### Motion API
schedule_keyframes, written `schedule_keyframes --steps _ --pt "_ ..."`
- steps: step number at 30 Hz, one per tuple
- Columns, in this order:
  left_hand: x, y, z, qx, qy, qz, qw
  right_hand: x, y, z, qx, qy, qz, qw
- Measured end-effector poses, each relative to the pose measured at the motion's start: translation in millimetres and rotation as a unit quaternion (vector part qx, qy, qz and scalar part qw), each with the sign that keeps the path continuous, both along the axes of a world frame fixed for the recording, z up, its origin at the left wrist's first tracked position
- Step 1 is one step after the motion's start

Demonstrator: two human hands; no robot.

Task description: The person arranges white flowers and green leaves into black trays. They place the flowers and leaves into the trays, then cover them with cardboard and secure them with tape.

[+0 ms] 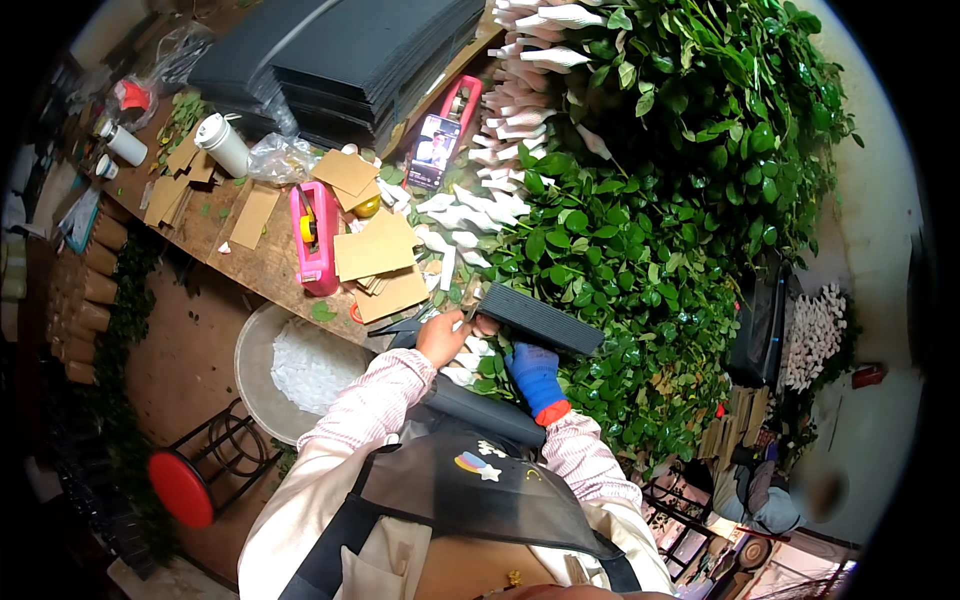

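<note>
The dark ribbed sleeve (541, 318) slants over the leaves (640, 290) beside the worktop (262, 262). The left hand (442, 338), bare, is at its left end, fingers bent; what they grip is unclear. The right hand (535, 374), blue-gloved, is just below the sleeve, its fingertips hidden, so its hold cannot be told. Cards (375, 248) lie near the left hand.

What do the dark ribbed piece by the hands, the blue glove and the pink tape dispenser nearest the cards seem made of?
Dark ribbed piece: probably corrugated card or plastic, matt; parallel ridges line it.
Blue glove: likely stretchy knit, perhaps coated, given its snug fit and orange cuff.
Pink tape dispenser: apparently moulded plastic, smooth and shiny, with rounded edges.
</note>
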State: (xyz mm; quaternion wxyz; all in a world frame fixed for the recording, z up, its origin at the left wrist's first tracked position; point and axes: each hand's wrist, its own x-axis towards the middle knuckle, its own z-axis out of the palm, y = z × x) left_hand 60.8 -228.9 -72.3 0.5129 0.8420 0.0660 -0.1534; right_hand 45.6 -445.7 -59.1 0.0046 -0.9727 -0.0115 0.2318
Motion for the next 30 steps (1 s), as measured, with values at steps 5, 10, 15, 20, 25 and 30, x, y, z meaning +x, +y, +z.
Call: schedule_keyframes --steps 5,10,15,20,25,30 --pt "-8.1 -10.8 -26.8 -0.016 -0.035 0.123 0.992 1.7 3.8 4.9 -0.007 0.009 -0.002 1.0" --pt "13.3 26.9 -36.7 -0.141 -0.176 0.251 0.941 4.9 -0.5 14.7 0.022 0.078 -0.008 0.997" --pt "-4.9 43.6 0.0 -0.039 -0.033 -0.008 0.999 5.9 -11.2 17.0 0.066 0.081 0.027 0.994" --pt "-12.5 20.8 10.2 0.049 0.004 -0.138 0.989 -1.5 -1.6 -5.0 -0.009 0.041 0.027 0.999" --pt "-19.7 9.2 6.1 0.003 -0.032 -0.062 0.998 -3.8 4.4 6.0 -0.02 0.054 0.014 0.998" --pt "-25.2 6.7 20.4 -0.07 -0.07 0.105 0.989 -7.0 -1.1 -6.0 -0.042 -0.022 0.055 0.997"
